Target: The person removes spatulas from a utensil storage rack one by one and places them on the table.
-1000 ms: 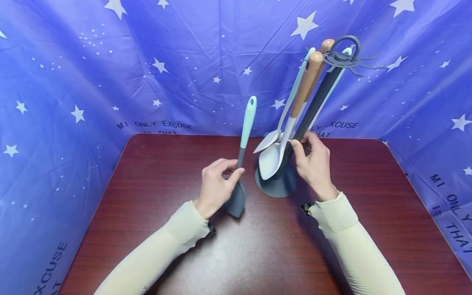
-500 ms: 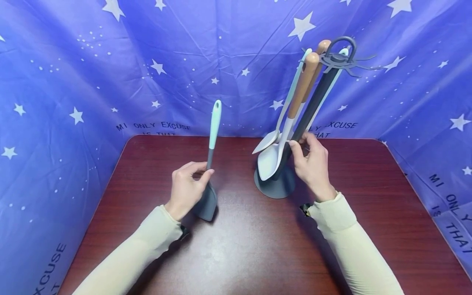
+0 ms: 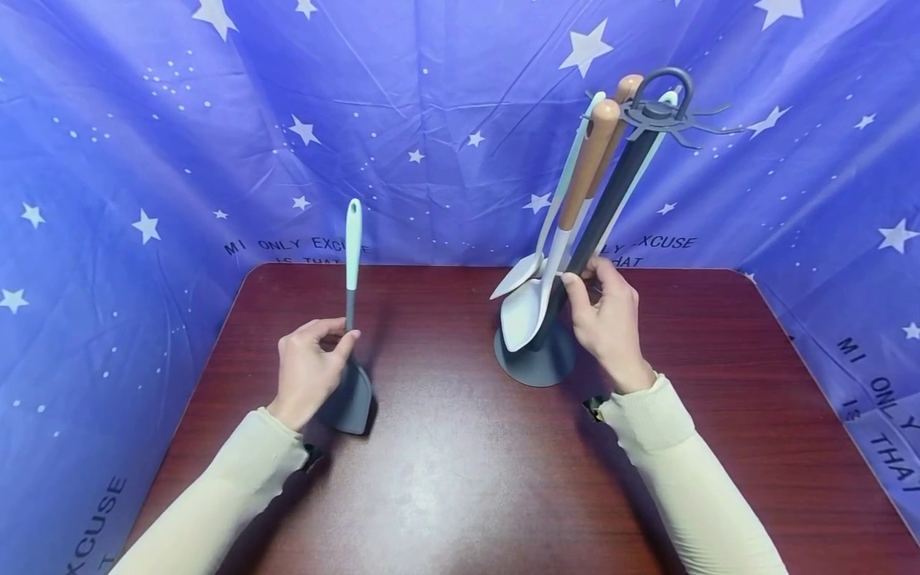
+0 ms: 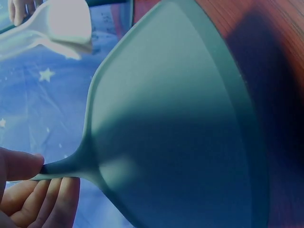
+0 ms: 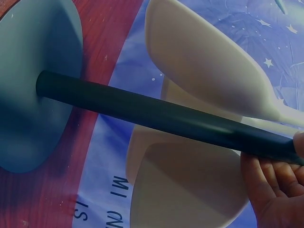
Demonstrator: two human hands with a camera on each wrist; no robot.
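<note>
My left hand (image 3: 311, 363) pinches the dark neck of a spatula (image 3: 352, 247) between thumb and fingers. Its mint handle points up, and its broad grey blade (image 4: 175, 118) hangs low, close over the table. My right hand (image 3: 611, 319) grips the black pole of a utensil stand (image 3: 611, 200), thumb on the near side. On the stand hang several utensils: a wooden-handled white turner (image 3: 521, 315) in front, a mint-handled pale one (image 3: 513, 278) beside it, and others partly hidden behind the pole. In the right wrist view their pale heads (image 5: 204, 57) flank the pole.
The stand's round grey base (image 3: 539, 371) rests on the dark red wooden table (image 3: 460, 463). Hooks (image 3: 657, 116) and a loop top the pole. A blue star-printed cloth (image 3: 402, 96) hangs along the table's back and sides.
My left hand has carried the spatula leftward, away from the stand, its handle now nearly upright. The right hand and the stand have stayed almost in place.
</note>
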